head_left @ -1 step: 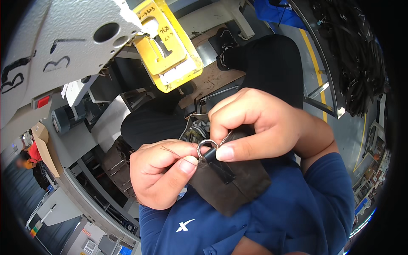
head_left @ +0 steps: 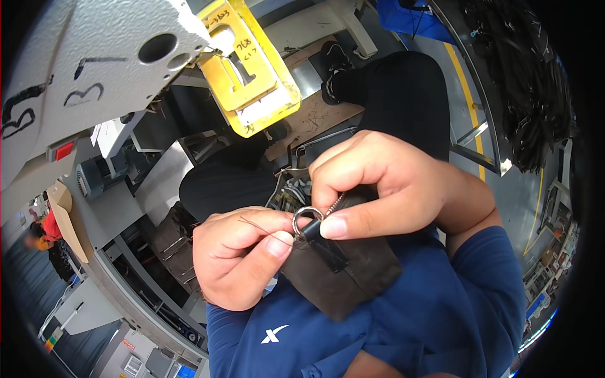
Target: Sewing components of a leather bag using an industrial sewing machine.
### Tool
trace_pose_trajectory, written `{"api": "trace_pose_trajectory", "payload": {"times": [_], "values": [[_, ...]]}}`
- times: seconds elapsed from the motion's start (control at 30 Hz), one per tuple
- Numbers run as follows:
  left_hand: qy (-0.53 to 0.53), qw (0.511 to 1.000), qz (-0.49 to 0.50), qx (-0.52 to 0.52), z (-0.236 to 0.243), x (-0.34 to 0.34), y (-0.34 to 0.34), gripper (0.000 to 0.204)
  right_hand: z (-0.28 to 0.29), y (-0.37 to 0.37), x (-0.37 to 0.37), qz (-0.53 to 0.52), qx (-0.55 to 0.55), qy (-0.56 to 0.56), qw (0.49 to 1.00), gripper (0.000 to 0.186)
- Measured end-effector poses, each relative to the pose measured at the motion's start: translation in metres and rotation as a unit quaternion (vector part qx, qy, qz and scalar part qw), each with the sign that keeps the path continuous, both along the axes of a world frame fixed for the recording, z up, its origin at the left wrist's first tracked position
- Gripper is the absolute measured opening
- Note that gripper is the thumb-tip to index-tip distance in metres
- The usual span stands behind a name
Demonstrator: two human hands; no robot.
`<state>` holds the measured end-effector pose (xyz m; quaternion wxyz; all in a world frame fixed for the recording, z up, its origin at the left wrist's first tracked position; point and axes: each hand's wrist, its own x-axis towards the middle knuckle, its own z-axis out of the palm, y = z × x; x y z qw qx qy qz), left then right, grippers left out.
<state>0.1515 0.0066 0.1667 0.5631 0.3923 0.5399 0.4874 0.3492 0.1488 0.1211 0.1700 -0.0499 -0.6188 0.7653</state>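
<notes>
A small dark brown pouch point(head_left: 340, 286) lies against my torso, its open mouth facing away and a patterned lining point(head_left: 293, 194) showing inside. A metal zipper point(head_left: 338, 201) runs along the mouth. At this edge a short black strap point(head_left: 324, 249) is stitched on and loops through a silver metal ring point(head_left: 296, 217). My left hand point(head_left: 242, 252) is closed, thumb and forefinger pinching at the ring's left side; a thin brown thread point(head_left: 252, 225) crosses these fingers. My right hand point(head_left: 384, 189) is closed too, pinching the top of the strap beside the ring. The fingertips behind the pouch are hidden.
A pale machine body point(head_left: 94, 57) with a yellow plate point(head_left: 252, 69) stands at upper left, close to my knees. Dark strips point(head_left: 513, 82) hang over a rack on the right. Brown material point(head_left: 173, 242) lies at left. Another person point(head_left: 47, 233) is far left.
</notes>
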Motion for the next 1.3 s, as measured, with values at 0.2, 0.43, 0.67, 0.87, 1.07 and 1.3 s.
{"api": "trace_pose_trajectory", "payload": {"times": [0.2,0.43,0.67,0.87,1.07,1.3], "values": [[0.007,1.000,-0.013,0.015,-0.0021,-0.0019,0.0012,0.016,0.0001,0.0000,0.0005,0.002,0.003,-0.012,1.000,0.020],[-0.011,1.000,-0.010,0.003,-0.0024,-0.0014,0.0014,0.016,0.0013,0.0001,0.0008,-0.002,0.001,-0.004,1.000,0.019],[0.012,1.000,-0.016,0.019,-0.0023,-0.0016,0.0021,0.016,0.0018,0.0001,0.0022,-0.001,0.002,-0.011,1.000,0.020],[0.021,0.999,-0.015,0.020,-0.0014,-0.0007,0.0032,0.016,0.0014,-0.0001,0.0028,-0.006,0.006,-0.012,1.000,0.020],[0.014,1.000,-0.014,0.017,-0.0005,-0.0012,0.0025,0.017,0.0024,0.0016,0.0043,-0.012,0.000,-0.008,1.000,0.017],[0.016,1.000,0.002,0.007,-0.0023,-0.0027,0.0026,0.019,0.0079,0.0052,0.0093,-0.009,0.009,-0.038,0.999,0.017]]}}
